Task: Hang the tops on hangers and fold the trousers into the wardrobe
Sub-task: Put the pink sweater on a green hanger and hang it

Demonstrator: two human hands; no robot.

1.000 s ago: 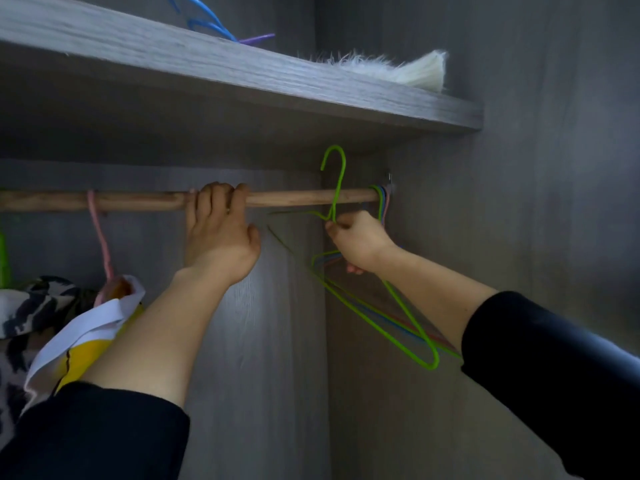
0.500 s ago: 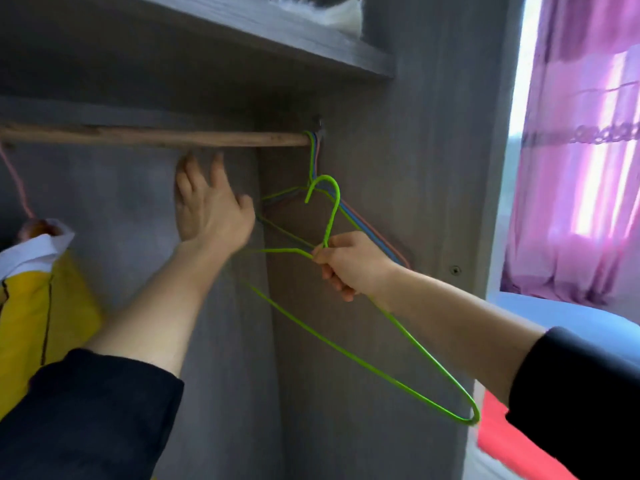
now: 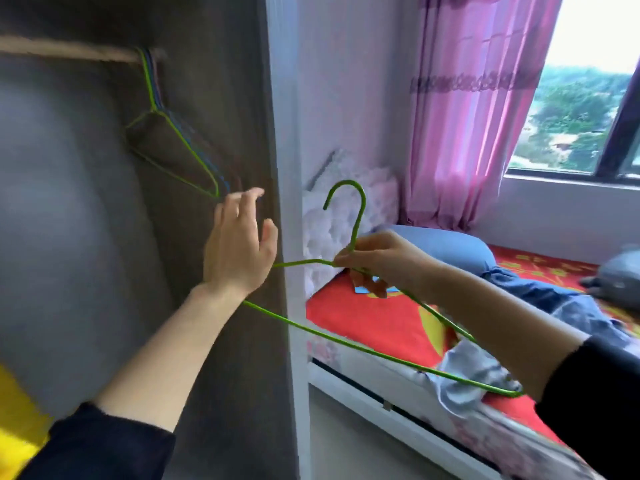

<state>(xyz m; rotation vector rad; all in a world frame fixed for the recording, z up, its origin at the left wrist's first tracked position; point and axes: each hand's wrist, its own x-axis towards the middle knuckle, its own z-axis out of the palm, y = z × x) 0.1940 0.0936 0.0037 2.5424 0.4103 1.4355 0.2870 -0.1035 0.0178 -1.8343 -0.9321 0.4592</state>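
Note:
My right hand (image 3: 375,259) pinches a green wire hanger (image 3: 356,216) at its neck, hook up, out in front of the wardrobe's side panel (image 3: 242,98). Its bottom wire runs down to the right over the bed. Held in the air beside the panel, my left hand (image 3: 239,251) has relaxed fingers and nothing in it. Several more wire hangers (image 3: 173,133) hang at the right end of the wooden rail (image 3: 69,53). A blue garment (image 3: 554,306) lies on the bed. A yellow top (image 3: 17,427) shows at the lower left inside the wardrobe.
The bed (image 3: 363,317) with a red patterned sheet stands right of the wardrobe. A blue pillow (image 3: 450,247) and a white fluffy headboard (image 3: 346,209) are at its head. A pink curtain (image 3: 467,116) and a window (image 3: 588,98) are behind. A grey soft toy (image 3: 620,275) lies far right.
The view swung right from the wardrobe toward the bed. My right hand drew the green hanger off the rail and out of the wardrobe. My left hand let go of the rail and dropped.

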